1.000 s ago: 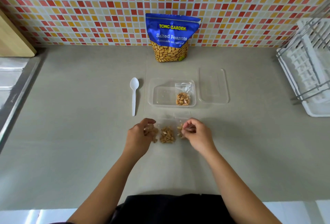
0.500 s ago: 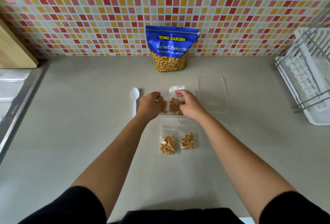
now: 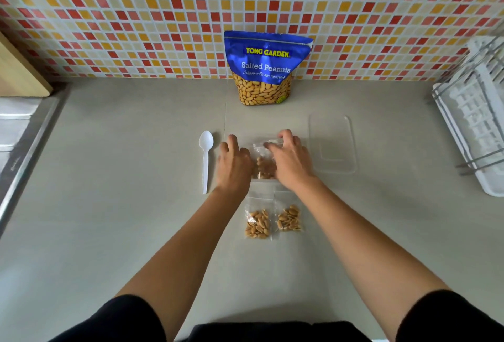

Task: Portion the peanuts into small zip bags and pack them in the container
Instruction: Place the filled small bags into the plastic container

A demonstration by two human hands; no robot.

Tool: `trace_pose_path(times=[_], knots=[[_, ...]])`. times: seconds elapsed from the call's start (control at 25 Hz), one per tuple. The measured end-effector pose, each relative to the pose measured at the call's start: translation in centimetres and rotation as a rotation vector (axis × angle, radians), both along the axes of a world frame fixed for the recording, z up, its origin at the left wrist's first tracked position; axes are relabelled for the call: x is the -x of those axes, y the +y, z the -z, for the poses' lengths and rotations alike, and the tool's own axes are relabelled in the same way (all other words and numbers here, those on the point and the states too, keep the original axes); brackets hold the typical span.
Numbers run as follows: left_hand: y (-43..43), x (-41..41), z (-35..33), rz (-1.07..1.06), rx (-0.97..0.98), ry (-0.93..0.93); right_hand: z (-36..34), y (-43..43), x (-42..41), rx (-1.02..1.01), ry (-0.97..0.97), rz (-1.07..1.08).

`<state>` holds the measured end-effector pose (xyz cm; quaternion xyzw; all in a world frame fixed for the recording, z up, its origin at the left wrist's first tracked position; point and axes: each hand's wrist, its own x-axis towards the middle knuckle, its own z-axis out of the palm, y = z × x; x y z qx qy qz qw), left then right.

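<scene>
Two small zip bags of peanuts lay on the counter (image 3: pixel 109 232) nearer the person than the fingers: one (image 3: pixel 257 223) and another (image 3: pixel 289 219). Between the fingers sat at least one more filled bag (image 3: pixel 264 165); any further ones were hidden. There was one large peanut pouch (image 3: pixel 266 68), one white spoon (image 3: pixel 205 158), one clear lid (image 3: pixel 333 145), and two hands.

Glossy plastic peanut bag (image 3: pixel 266 68), matt counter (image 3: pixel 109 178)
</scene>
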<state>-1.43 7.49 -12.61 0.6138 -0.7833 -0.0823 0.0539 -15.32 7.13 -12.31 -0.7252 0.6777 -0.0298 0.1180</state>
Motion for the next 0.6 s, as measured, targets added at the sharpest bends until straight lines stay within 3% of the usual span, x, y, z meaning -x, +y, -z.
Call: trace_pose_path(times=[0.08, 0.16, 0.4, 0.6], knots=[[0.8, -0.2, -0.9, -0.036, 0.072, 0.174, -1.1, 1.2, 0.3, 0.105, -0.212, 0.077], [2.7, -0.4, -1.8, -0.101, -0.004, 0.413, -1.9, 3.9, 0.9, 0.158, -0.392, 0.136], [8.9, -0.6, 0.7, -0.225, -0.497, 0.310, 1.0, 11.5, 1.6, -0.215, -0.256, 0.362], [10.0, 0.0, 1.4, -0.259, -0.506, 0.522, 1.6, 12.5, 1.1, -0.269, -0.421, 0.426]])
